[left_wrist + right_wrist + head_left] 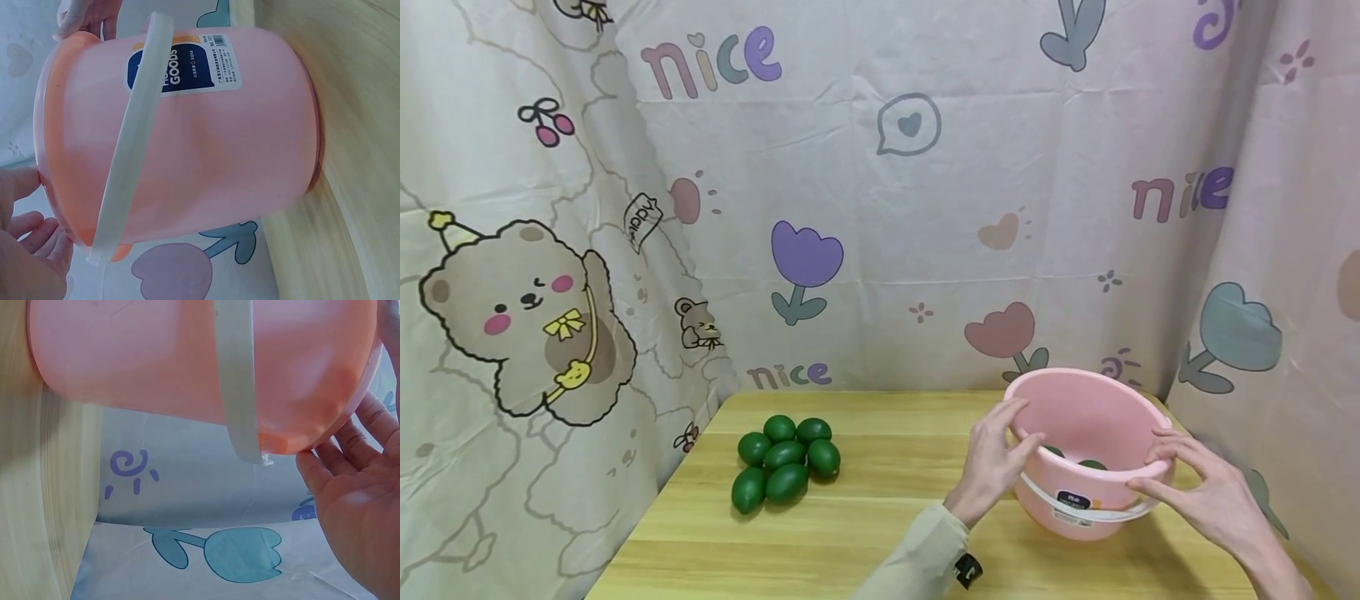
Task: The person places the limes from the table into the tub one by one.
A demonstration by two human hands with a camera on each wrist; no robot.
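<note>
A pink plastic bucket (1086, 482) stands on the right part of the table, its white handle (1108, 517) hanging down across the labelled front. My left hand (992, 454) grips the rim on the left side, thumb towards the near edge. On the opposite side my right hand (1213, 492) holds the rim between thumb and fingers. Inside the bucket, dark green fruits (1092, 464) show only in part behind the near wall. Both wrist views show the bucket's outer wall (206, 144) and fingers at its rim (350, 419).
Several dark green, lime-like oval fruits (785, 455) lie grouped on the left of the wooden table (895, 467). Printed curtains (850, 192) hang behind the table and along both sides. The bucket is close to the right-hand curtain (1240, 342).
</note>
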